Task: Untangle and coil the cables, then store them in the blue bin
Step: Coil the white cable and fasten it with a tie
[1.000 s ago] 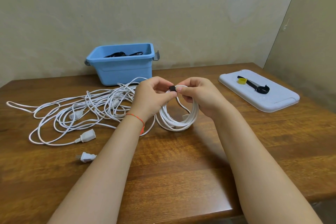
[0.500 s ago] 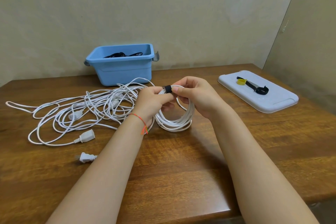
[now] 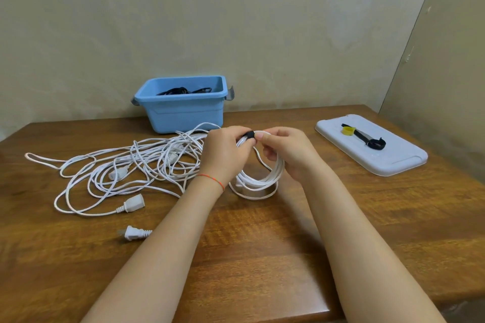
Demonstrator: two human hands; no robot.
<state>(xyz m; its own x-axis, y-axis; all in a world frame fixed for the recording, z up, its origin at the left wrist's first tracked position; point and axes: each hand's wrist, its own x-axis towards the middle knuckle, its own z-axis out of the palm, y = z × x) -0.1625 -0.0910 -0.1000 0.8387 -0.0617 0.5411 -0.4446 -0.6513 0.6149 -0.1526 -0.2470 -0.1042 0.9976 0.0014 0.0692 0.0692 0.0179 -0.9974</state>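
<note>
Both hands are now holding the white coil (image 3: 258,178) upright in front of the blue bin (image 3: 183,107), its lower loops resting on the table (image 3: 262,257). The left hand (image 3: 225,155) and right hand (image 3: 286,152) are pinching the black strap (image 3: 249,135) at the coil's top; since a second ago the strap is wrapping further round. Left of the coil, the tangled cable (image 3: 126,165) is lying unchanged.

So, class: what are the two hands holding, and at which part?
Both the left hand and right hand hold the white coil at its top, pinching the black strap there.
</note>
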